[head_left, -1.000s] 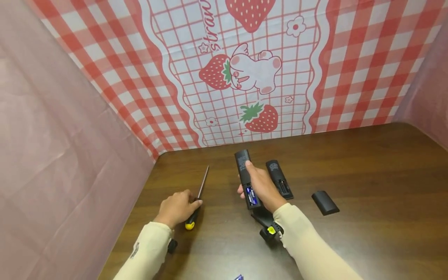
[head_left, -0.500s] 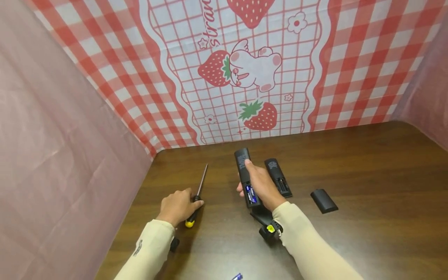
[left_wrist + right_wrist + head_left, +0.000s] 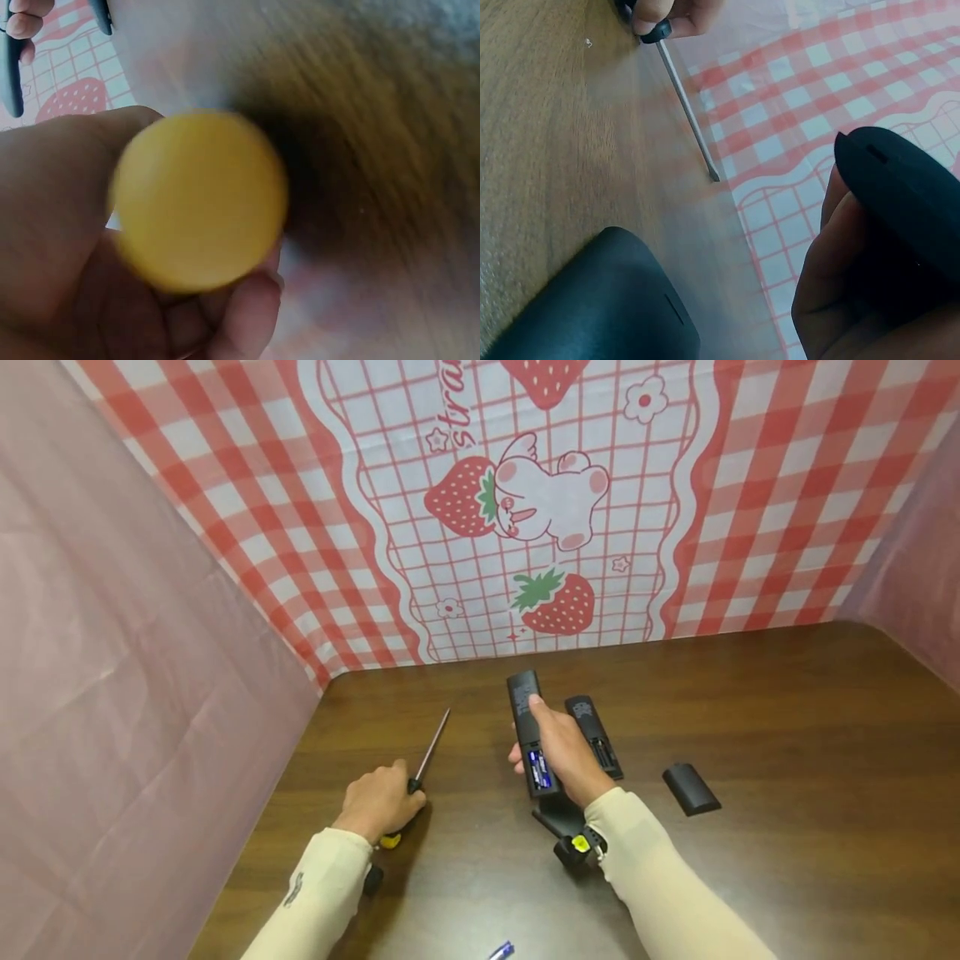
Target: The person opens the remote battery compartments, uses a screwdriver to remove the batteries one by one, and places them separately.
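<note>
My left hand [image 3: 381, 802] curls over the handle of a screwdriver [image 3: 433, 743], at the left of the table. Its steel shaft points away and to the right; the rounded yellow handle end [image 3: 199, 202] fills the middle of the left wrist view. My right hand [image 3: 566, 747] grips a black remote control [image 3: 522, 710], back side up, thumb along its edge. Blue batteries [image 3: 539, 768] show in its uncovered compartment. Just right of that hand lies a second black remote [image 3: 591, 727], partly hidden by the hand, its battery compartment uncovered with no batteries visible.
A black battery cover [image 3: 691, 789] lies on the wooden table [image 3: 810, 735] to the right. One loose blue battery [image 3: 502, 952] is at the near edge of view. A checked strawberry cloth [image 3: 555, 510] hangs behind the table, and a pink cloth [image 3: 150, 693] closes the left side.
My left hand has closed round the screwdriver handle, and its yellow end has shifted left under the palm. My right hand keeps its grip on the remote with little movement.
</note>
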### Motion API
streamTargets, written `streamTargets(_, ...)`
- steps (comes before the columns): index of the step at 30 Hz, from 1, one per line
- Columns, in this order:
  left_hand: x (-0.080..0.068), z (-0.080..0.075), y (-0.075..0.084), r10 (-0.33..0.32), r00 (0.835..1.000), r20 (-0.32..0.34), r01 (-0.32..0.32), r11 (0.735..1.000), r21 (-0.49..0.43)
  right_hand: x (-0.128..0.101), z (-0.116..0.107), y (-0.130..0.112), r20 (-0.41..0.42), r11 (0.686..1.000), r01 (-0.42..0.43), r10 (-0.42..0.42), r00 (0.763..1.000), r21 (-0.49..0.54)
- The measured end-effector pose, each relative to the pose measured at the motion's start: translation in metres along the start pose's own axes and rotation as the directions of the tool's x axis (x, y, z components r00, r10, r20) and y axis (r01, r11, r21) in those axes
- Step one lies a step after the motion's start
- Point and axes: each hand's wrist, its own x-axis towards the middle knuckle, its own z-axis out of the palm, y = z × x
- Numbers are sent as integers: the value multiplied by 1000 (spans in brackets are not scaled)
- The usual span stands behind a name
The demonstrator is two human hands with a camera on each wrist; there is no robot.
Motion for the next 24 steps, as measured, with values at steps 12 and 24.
streamTargets(12,-30,-2,-2,65,987,-147,-92,977,-192,1,-3,1,14,1000,-16,16,1000,-4)
streamTargets(24,-51,0,-10,168,943,-288,-267,899,-348,5,-5,1,5,999,-48,48,999,25)
